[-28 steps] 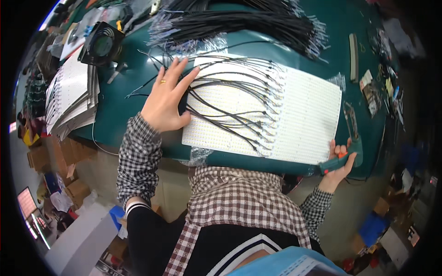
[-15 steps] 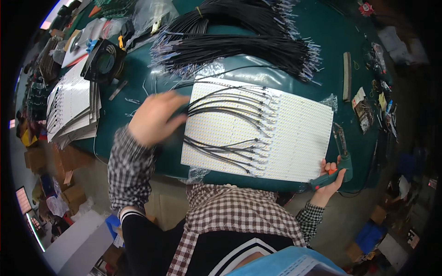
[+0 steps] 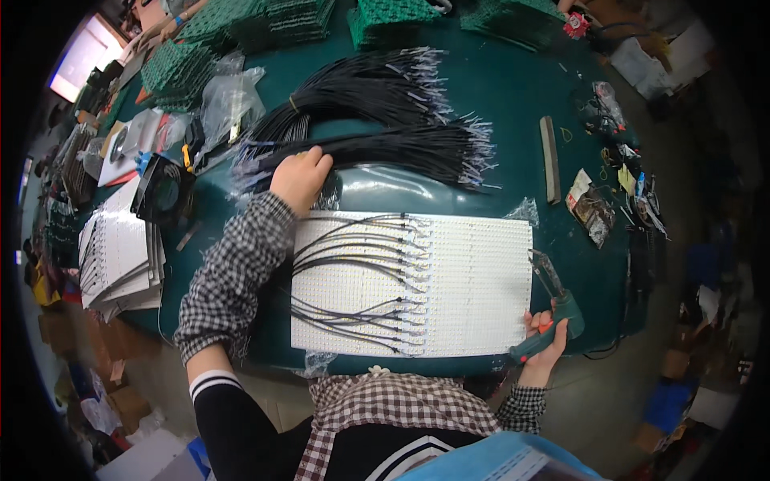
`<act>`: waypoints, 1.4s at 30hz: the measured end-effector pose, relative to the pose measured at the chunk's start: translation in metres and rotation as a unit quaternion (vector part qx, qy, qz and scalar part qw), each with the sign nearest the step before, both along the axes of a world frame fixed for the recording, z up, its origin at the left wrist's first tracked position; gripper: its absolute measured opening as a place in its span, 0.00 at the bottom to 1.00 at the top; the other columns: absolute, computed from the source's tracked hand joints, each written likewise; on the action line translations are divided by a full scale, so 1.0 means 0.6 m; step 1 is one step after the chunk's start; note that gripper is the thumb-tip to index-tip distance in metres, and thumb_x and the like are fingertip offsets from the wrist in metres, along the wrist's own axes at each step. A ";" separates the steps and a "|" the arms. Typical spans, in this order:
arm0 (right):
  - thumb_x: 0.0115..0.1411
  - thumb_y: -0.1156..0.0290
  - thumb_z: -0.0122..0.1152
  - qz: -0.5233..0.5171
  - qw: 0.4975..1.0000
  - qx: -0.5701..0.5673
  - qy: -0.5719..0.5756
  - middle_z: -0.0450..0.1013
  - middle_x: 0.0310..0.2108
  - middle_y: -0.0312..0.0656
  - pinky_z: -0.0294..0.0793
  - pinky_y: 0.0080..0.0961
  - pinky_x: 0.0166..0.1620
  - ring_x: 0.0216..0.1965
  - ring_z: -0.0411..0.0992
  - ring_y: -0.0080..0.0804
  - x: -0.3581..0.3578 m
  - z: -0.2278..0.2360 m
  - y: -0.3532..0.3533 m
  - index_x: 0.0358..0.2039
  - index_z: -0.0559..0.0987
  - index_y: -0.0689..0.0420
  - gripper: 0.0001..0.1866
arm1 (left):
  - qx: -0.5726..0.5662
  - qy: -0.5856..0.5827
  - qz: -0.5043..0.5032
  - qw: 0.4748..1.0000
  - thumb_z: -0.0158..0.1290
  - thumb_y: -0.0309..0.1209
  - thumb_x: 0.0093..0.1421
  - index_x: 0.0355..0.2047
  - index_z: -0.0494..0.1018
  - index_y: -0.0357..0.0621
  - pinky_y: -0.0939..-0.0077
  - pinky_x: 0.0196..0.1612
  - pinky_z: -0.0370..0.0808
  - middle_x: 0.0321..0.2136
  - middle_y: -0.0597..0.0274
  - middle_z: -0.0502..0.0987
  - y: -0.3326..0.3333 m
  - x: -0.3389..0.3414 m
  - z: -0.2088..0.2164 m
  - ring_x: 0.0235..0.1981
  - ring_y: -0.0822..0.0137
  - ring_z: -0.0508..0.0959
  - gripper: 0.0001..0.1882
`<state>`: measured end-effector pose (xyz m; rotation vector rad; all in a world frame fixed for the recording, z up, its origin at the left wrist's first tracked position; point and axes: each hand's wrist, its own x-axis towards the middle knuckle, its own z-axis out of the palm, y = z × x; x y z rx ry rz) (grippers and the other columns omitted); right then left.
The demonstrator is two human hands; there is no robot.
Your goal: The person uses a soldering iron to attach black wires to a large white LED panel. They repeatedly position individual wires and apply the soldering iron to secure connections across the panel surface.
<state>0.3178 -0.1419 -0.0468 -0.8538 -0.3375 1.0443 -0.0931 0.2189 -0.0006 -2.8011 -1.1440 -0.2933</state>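
My left hand (image 3: 301, 179) reaches over the left end of the nearer bundle of black cables (image 3: 393, 152), its fingers drawn together on the cables. How many strands lie between the fingertips cannot be seen. My right hand (image 3: 547, 346) is wrapped round the handle of a green soldering gun (image 3: 567, 314), whose metal tip points up beside the right edge of a white LED panel (image 3: 481, 272). The panel lies flat in front of me, dotted with small yellowish LEDs. Several black leads (image 3: 353, 258) are fixed along its middle and trail over its left half.
A stack of similar panels (image 3: 120, 240) lies at the left, near a black fan (image 3: 164, 188). Behind are another cable bundle (image 3: 353, 84) and green stacks (image 3: 273, 24). A grey bar (image 3: 549, 160) and a small plastic packet (image 3: 589, 207) lie at the right.
My left hand has moved from the panel's left edge up to the cable bundle. The view has shifted, showing more of the table's far side. My right hand still holds the soldering gun.
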 end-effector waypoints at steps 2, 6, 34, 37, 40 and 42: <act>0.70 0.52 0.51 0.017 1.000 0.010 -0.001 0.68 0.30 0.37 0.74 0.39 0.55 0.35 0.70 0.30 -0.007 0.008 0.002 0.61 0.66 0.62 0.29 | 0.011 -0.035 0.007 0.999 0.54 0.21 0.50 0.41 0.69 0.42 0.60 0.37 0.75 0.36 0.54 0.70 -0.022 -0.007 -0.009 0.36 0.52 0.77 0.17; 0.70 0.52 0.51 0.028 0.999 0.020 0.007 0.68 0.31 0.37 0.72 0.37 0.57 0.37 0.70 0.29 -0.003 -0.004 0.003 0.61 0.65 0.63 0.30 | -0.043 -0.130 -0.005 0.991 0.53 0.22 0.56 0.41 0.68 0.44 0.58 0.34 0.75 0.37 0.51 0.70 -0.080 -0.036 0.012 0.32 0.45 0.75 0.12; 0.70 0.54 0.54 0.015 1.000 0.018 -0.003 0.68 0.31 0.37 0.71 0.38 0.61 0.37 0.68 0.29 0.006 -0.004 0.006 0.61 0.63 0.66 0.31 | -0.344 0.006 0.074 0.936 0.73 0.29 0.34 0.71 0.50 0.47 0.57 0.54 0.72 0.54 0.47 0.67 -0.276 -0.159 0.083 0.54 0.46 0.70 0.64; 0.70 0.55 0.54 0.024 0.999 0.025 0.010 0.69 0.31 0.38 0.70 0.39 0.62 0.38 0.69 0.31 0.008 -0.004 0.003 0.61 0.63 0.66 0.31 | -0.336 -0.042 0.079 0.937 0.62 0.23 0.42 0.60 0.61 0.41 0.58 0.48 0.74 0.43 0.44 0.73 -0.287 -0.160 0.067 0.41 0.44 0.75 0.41; 0.69 0.55 0.55 0.039 0.999 0.035 0.016 0.69 0.31 0.39 0.70 0.39 0.62 0.38 0.70 0.31 0.010 -0.008 0.004 0.61 0.63 0.66 0.31 | -0.278 -0.065 0.108 0.952 0.56 0.23 0.46 0.49 0.65 0.38 0.57 0.43 0.74 0.36 0.46 0.74 -0.307 -0.156 0.044 0.36 0.45 0.76 0.28; 0.69 0.54 0.55 0.031 0.999 0.026 0.005 0.69 0.31 0.38 0.71 0.39 0.61 0.37 0.70 0.30 0.012 -0.008 0.003 0.61 0.64 0.65 0.31 | -0.212 -0.083 0.116 0.967 0.53 0.24 0.48 0.42 0.68 0.36 0.56 0.39 0.73 0.33 0.48 0.73 -0.318 -0.147 0.036 0.34 0.46 0.76 0.19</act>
